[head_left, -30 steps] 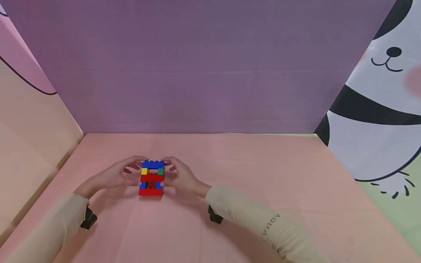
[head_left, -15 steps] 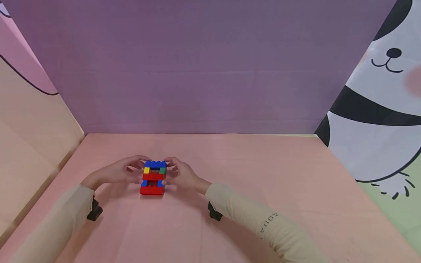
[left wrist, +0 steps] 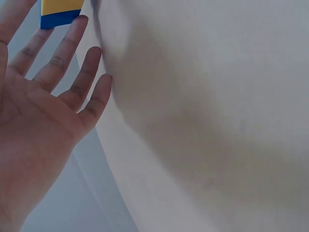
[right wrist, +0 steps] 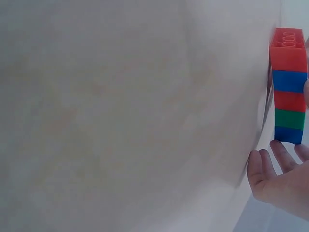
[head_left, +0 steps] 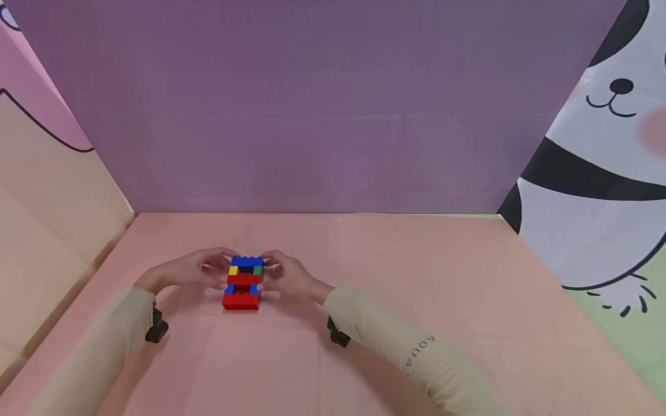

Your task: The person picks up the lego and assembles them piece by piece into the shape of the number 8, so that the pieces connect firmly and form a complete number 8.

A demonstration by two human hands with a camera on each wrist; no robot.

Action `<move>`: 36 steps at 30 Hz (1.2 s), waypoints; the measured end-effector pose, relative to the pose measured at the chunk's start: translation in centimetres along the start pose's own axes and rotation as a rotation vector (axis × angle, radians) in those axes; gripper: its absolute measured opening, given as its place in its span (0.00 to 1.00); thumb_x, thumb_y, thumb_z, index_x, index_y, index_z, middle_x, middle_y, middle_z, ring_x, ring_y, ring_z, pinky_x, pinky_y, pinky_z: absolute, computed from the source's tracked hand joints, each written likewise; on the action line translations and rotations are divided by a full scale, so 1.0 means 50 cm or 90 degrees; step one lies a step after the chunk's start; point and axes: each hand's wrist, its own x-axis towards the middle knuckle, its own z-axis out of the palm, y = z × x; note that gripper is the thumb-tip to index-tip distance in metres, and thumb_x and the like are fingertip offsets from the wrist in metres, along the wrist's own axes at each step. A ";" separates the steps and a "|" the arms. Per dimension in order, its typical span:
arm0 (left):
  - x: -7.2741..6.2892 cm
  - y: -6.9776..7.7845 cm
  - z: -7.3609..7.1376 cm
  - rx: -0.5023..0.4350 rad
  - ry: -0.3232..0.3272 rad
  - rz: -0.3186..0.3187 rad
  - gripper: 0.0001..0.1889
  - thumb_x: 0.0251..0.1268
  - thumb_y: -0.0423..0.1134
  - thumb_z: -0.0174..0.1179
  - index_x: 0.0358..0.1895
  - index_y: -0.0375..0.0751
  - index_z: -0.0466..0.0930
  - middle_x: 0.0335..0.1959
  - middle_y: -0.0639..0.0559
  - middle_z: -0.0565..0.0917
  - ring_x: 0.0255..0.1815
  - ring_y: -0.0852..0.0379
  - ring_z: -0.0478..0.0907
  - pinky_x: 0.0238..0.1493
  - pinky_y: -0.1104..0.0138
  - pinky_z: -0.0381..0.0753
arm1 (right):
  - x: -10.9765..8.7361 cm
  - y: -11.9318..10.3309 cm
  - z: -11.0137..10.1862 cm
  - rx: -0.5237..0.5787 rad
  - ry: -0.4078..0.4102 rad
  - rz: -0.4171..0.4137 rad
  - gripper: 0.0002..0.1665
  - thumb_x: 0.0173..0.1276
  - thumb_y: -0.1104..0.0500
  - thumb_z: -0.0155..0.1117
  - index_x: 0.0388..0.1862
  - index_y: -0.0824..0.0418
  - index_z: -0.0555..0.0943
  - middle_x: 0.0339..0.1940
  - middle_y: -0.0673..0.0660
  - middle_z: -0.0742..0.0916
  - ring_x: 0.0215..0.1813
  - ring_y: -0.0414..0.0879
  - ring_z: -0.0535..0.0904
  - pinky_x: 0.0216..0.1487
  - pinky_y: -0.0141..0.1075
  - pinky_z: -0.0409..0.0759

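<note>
A small tower of toy building bricks [head_left: 244, 279] is between both hands, on the left part of the table. Red and blue layers alternate up it, with a yellow brick and a green brick side by side under the top blue one; gaps open in its middle. My left hand [head_left: 189, 270] grips its left side, thumb low at a blue brick and fingertips by the top. On the other side, my right hand [head_left: 291, 279] holds it the same way. The right wrist view shows the bottom red brick's hollow underside [right wrist: 288, 38], so the tower is tilted. Fingertips touch the blue end.
A pink cloth covers the table [head_left: 416, 277]. Behind it rises a purple backdrop [head_left: 333, 115], with a panda-print panel [head_left: 598, 173] on the right and a beige and pink panel [head_left: 47, 219] on the left. Black wrist cameras [head_left: 156, 326] hang under the sleeves.
The brick tower has shifted slightly to the right in both hands. My left forearm has come along rightward; my right arm has barely moved.
</note>
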 end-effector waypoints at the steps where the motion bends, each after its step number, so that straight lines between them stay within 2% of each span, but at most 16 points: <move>1: 0.001 -0.003 0.000 0.002 0.000 -0.002 0.36 0.50 0.46 0.66 0.64 0.48 0.60 0.57 0.41 0.72 0.60 0.42 0.66 0.53 0.53 0.75 | 0.001 0.001 0.000 0.000 -0.001 0.001 0.37 0.55 0.55 0.69 0.63 0.53 0.65 0.59 0.56 0.76 0.58 0.51 0.72 0.58 0.41 0.73; 6: 0.010 -0.011 -0.001 -0.004 -0.004 -0.015 0.35 0.51 0.46 0.66 0.63 0.49 0.62 0.57 0.43 0.73 0.59 0.44 0.68 0.54 0.52 0.74 | 0.002 0.003 0.002 0.005 -0.004 0.005 0.36 0.56 0.56 0.68 0.63 0.56 0.65 0.58 0.57 0.76 0.58 0.51 0.73 0.57 0.40 0.74; 16: 0.012 -0.013 -0.001 -0.014 -0.009 -0.014 0.35 0.51 0.46 0.66 0.63 0.48 0.61 0.57 0.42 0.72 0.59 0.44 0.68 0.55 0.49 0.72 | 0.006 0.004 0.003 0.002 -0.003 0.007 0.35 0.56 0.57 0.67 0.62 0.57 0.66 0.59 0.56 0.77 0.59 0.51 0.72 0.58 0.40 0.73; 25: 0.005 -0.006 0.002 -0.007 0.004 -0.011 0.36 0.51 0.45 0.66 0.64 0.45 0.61 0.56 0.42 0.73 0.58 0.44 0.68 0.53 0.52 0.75 | 0.002 0.000 0.003 0.000 -0.011 0.014 0.35 0.57 0.57 0.66 0.63 0.57 0.65 0.60 0.56 0.76 0.61 0.52 0.71 0.58 0.40 0.73; 36: -0.013 -0.003 0.009 0.001 -0.004 -0.002 0.37 0.52 0.45 0.65 0.66 0.45 0.58 0.60 0.39 0.69 0.61 0.40 0.65 0.54 0.48 0.72 | 0.000 0.002 0.001 -0.036 -0.025 0.007 0.38 0.54 0.54 0.70 0.62 0.55 0.66 0.60 0.55 0.76 0.60 0.50 0.72 0.59 0.40 0.72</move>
